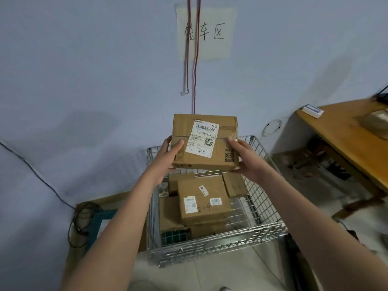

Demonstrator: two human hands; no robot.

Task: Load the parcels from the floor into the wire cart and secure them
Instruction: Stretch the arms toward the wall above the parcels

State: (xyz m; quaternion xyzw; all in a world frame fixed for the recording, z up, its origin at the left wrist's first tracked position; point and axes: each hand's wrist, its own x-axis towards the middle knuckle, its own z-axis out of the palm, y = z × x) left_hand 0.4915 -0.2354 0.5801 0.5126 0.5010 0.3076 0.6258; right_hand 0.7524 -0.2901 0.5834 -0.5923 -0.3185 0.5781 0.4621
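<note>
I hold a brown cardboard parcel (222,131) with a white shipping label above the far half of the wire cart (218,243). My left hand (168,156) grips its left edge, thumb on top. My right hand (241,158) grips its right edge, thumb on top and fingers underneath. Inside the cart lie several cardboard parcels; the topmost one (204,201) carries labels and a handwritten mark. Two more boxes (235,184) sit behind it, and another box (169,215) lies at the left.
Red cords (195,66) with a hook hang down the wall above the cart, over a paper sign (206,32). A wooden table (344,133) stands at the right. A framed board (98,219) and coiled cable (80,221) lean at the left of the cart.
</note>
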